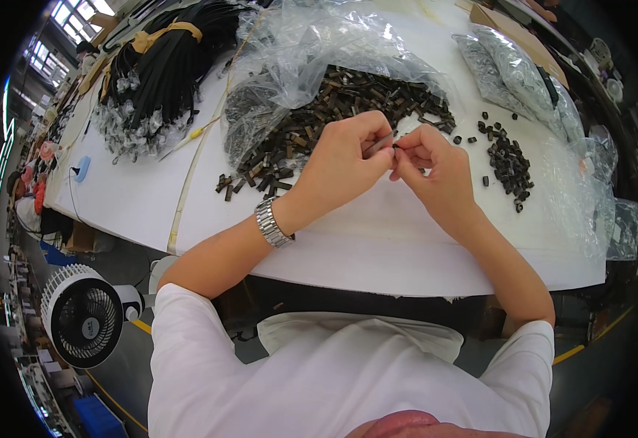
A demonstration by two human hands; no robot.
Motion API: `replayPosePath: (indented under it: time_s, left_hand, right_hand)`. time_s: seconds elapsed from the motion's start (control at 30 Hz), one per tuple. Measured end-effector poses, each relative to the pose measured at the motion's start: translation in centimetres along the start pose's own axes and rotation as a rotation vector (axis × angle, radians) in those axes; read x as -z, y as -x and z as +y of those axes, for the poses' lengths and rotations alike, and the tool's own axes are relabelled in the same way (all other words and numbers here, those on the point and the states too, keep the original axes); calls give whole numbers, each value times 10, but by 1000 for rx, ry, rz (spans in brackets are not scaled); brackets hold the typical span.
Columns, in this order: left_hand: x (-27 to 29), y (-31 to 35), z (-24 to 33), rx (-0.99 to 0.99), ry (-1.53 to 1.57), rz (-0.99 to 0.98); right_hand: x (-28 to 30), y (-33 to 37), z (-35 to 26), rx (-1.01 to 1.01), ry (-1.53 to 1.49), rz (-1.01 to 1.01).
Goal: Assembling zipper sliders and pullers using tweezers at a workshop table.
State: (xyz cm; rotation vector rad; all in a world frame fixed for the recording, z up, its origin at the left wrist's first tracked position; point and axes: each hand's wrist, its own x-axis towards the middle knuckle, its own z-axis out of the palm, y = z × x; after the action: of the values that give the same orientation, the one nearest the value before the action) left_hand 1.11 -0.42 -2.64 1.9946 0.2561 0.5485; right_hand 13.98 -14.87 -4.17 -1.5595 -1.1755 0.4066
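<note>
My left hand, with a metal watch on its wrist, is closed with a thin greyish strip between thumb and forefinger. Close against it, the fingertips of my right hand pinch a tiny black piece; its exact kind is too small to make out. The two hands meet above the white table. Just beyond them spreads a heap of small dark brown, block-like pieces, partly inside a clear plastic bag. To the right of my right hand lie many short black, ring-like pieces in a loose pile.
A bundle of black straps with clear-wrapped ends lies at the far left, near a yellow-handled tool. Filled clear bags rest at the far right. A white fan stands left of the table.
</note>
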Motion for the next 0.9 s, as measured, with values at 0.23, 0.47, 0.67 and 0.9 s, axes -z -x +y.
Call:
replayPosePath:
  time_s: [0.23, 0.47, 0.67, 0.9]
  left_hand:
    - [15, -11, -14, 206, 769, -109]
    - [24, -7, -6, 248, 768, -296]
    - [24, -4, 2, 157, 619, -210]
    - [11, 4, 15, -72, 100, 88]
  right_hand:
    - [2, -10, 18, 329, 96, 183]
    - [10, -2, 11, 555, 192, 155]
    - [6, 3, 1, 227, -251, 67]
    - [11, -2, -6, -129, -738, -80]
